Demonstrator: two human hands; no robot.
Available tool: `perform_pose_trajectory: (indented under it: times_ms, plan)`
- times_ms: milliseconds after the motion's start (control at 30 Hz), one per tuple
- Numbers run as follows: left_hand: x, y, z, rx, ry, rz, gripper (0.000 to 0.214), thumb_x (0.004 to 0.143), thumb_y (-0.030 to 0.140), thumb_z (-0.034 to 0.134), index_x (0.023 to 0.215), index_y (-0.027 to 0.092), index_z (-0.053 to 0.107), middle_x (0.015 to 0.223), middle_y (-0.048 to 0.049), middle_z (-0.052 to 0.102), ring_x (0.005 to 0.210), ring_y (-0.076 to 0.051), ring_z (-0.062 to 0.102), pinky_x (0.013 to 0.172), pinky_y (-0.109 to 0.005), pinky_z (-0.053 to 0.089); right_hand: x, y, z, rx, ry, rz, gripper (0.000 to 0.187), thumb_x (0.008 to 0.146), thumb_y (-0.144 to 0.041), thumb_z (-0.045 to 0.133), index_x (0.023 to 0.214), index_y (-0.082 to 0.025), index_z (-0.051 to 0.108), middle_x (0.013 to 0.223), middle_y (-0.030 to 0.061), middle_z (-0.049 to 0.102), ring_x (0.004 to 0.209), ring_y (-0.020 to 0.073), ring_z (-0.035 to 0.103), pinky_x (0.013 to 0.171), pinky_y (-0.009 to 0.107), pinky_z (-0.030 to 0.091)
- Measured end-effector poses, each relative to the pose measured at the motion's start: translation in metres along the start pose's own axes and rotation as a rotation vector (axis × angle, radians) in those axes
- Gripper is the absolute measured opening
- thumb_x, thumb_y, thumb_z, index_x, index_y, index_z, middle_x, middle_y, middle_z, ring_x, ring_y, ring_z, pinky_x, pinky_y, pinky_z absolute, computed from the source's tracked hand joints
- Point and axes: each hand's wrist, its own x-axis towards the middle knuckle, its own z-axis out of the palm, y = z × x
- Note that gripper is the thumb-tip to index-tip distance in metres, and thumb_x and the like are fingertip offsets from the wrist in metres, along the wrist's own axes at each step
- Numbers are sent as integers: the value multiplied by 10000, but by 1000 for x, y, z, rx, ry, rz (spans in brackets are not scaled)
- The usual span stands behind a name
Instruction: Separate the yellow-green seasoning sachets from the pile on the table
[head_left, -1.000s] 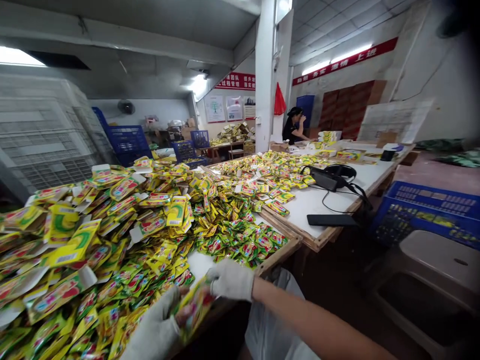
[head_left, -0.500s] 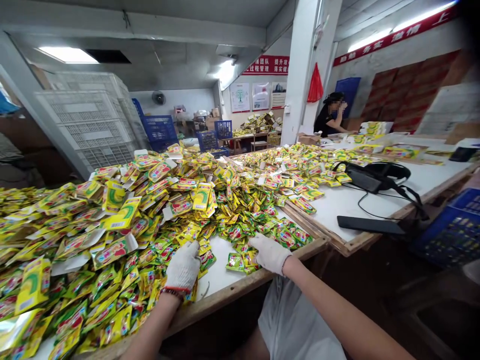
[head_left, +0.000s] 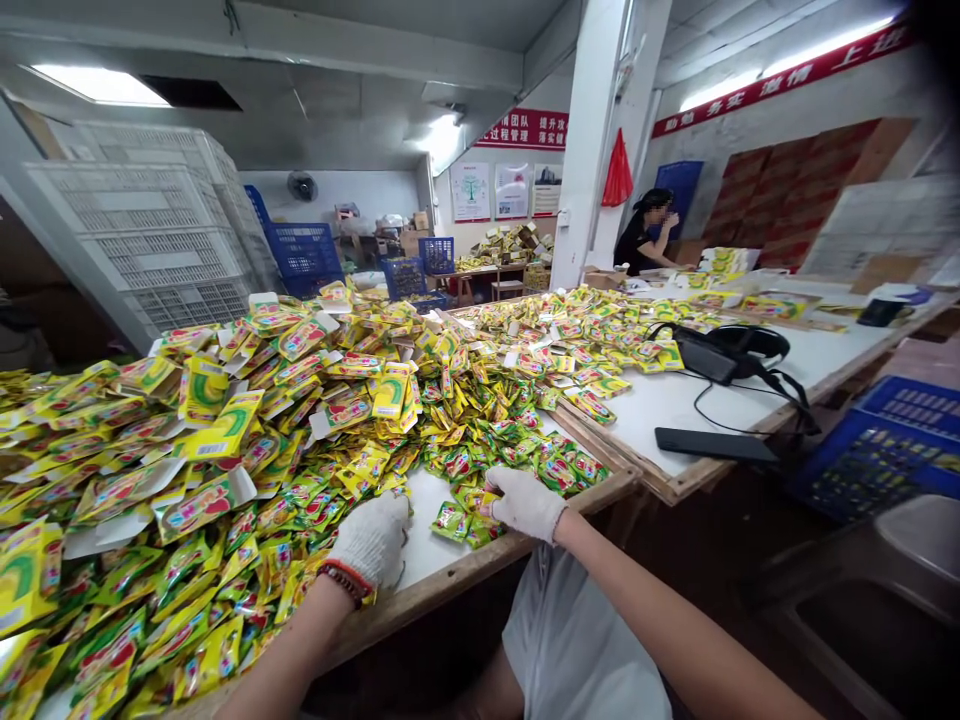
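My left hand (head_left: 373, 540), in a white knitted glove with an orange-red cuff edge, is at the pile's near edge over the white tabletop (head_left: 429, 545). Its fingers curl downward and inward; what they hold, if anything, is hidden. My right hand (head_left: 527, 503), also gloved, closes its fingertips on a yellow-green sachet (head_left: 474, 503) near the table's wooden front edge. A few more sachets lie beside and under those fingers. Beyond both hands rises a heap of glossy sachets (head_left: 300, 500) mixed with yellow cardboard boxes (head_left: 225, 425), some with open flaps.
A wooden rail (head_left: 592, 440) divides this table from the one at right, which carries a black headset (head_left: 712, 352) with cables and a dark flat device (head_left: 712, 443). Blue crates (head_left: 885, 450) and a grey stool (head_left: 922, 550) stand at right. A person (head_left: 646, 235) sits farther back.
My left hand has moved slightly right and its fingers curl more; the sachets that lay beside it no longer show there. My right hand stays by its sachets. The view has turned a little right.
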Motion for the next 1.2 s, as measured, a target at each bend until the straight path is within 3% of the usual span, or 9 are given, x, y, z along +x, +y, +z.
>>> perform_pose_trajectory:
  times_ms: [100,233,300,433,667,800,933,1133,1200]
  plan:
    - [-4,-6,-4,-91,114,-56,263,803,207,412,972,182,612,997,-98,624,921,-215,594,801,-332,461,-3,-8,1,404,-30,0,97,788,-246,521,851,-172,511,702,-23,555,557,85,545,511,181,373]
    - [-15,-2,-2,-946,275,-238,296,797,381,474,934,163,621,827,-33,635,746,-166,610,674,-281,512,-2,-30,9,774,-89,-28,129,772,-273,542,834,-164,512,655,-29,555,473,76,540,425,160,364]
    - [-22,6,0,-1256,212,-265,334,747,429,549,921,152,622,762,-17,628,626,-141,598,575,-270,521,1,-43,12,801,-77,-68,150,757,-290,570,812,-153,545,643,-26,563,461,65,516,426,158,360]
    - [-37,25,-2,-1552,105,-232,385,702,414,648,976,146,612,852,-47,653,631,-129,615,571,-254,533,5,-61,10,619,43,-117,152,731,-295,616,721,-144,593,563,-40,525,493,58,440,468,166,328]
    - [-40,38,-8,-1682,75,-237,367,649,361,730,922,150,603,866,-42,651,676,-139,626,545,-233,528,4,-61,7,494,70,-145,143,695,-272,641,677,-153,564,585,-40,499,559,74,414,502,180,298]
    - [-39,46,-2,-1939,242,-380,314,629,293,749,852,172,564,798,3,634,693,-123,636,645,-266,557,1,-63,18,777,113,2,170,753,-319,569,718,-162,514,589,-37,495,512,76,421,487,186,332]
    - [-41,53,2,-2105,308,-310,277,659,284,724,854,176,560,890,-21,661,816,-158,652,719,-287,557,-4,-66,25,1018,105,64,204,750,-355,556,728,-163,490,593,-38,475,500,74,398,473,189,336]
    - [-40,44,-3,-1993,96,-335,334,630,317,742,880,150,597,798,-49,674,688,-176,662,598,-276,552,-2,-58,15,684,132,-96,120,685,-248,622,687,-150,552,632,-28,512,603,89,446,538,183,349]
    - [-40,45,-2,-1952,133,-311,345,633,303,748,900,148,595,800,-48,670,692,-162,657,597,-248,540,-1,-57,14,640,138,-79,126,680,-259,637,712,-148,585,675,-14,557,640,102,482,564,190,370]
